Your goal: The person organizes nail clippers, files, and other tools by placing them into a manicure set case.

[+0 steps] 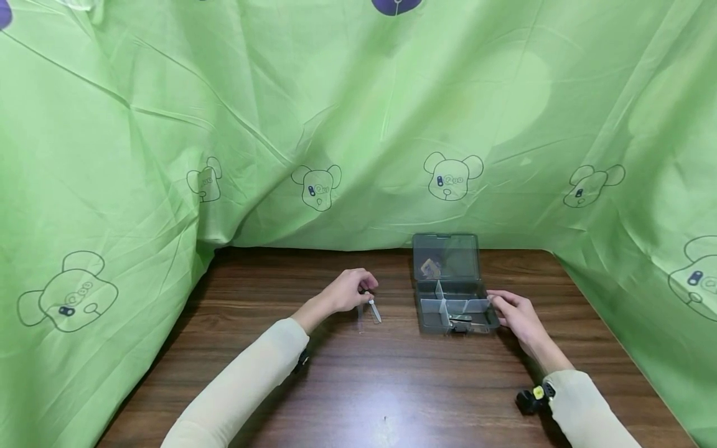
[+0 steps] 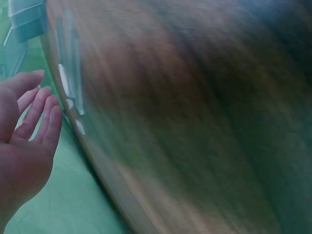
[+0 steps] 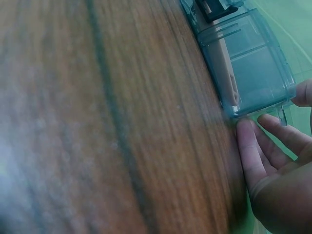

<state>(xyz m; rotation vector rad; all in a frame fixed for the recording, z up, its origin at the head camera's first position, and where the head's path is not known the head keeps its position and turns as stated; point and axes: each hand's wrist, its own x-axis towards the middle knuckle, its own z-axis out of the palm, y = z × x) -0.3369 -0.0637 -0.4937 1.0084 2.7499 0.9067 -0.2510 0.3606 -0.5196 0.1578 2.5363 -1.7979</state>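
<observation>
My left hand (image 1: 348,290) is over a small pointed silver tool (image 1: 376,311), its thumb and fingers near the dark end. In the left wrist view the fingers (image 2: 36,114) curve loosely, a gap between them and the tool (image 2: 65,80). Clear strips (image 2: 77,73) lie beside it. At the table's right, my right hand (image 1: 520,317) holds the right end of a grey see-through compartment box (image 1: 430,322). One digit touches its rim and other fingers (image 3: 248,151) meet its end wall. Small metal pieces (image 1: 460,318) lie in a front compartment; their kind is unclear.
The box's hinged lid (image 1: 448,255) stands raised at the back, with a small tan piece (image 1: 430,269) seen at it. A green curtain (image 1: 381,205) surrounds the brown wooden table (image 1: 347,386) at the back and sides.
</observation>
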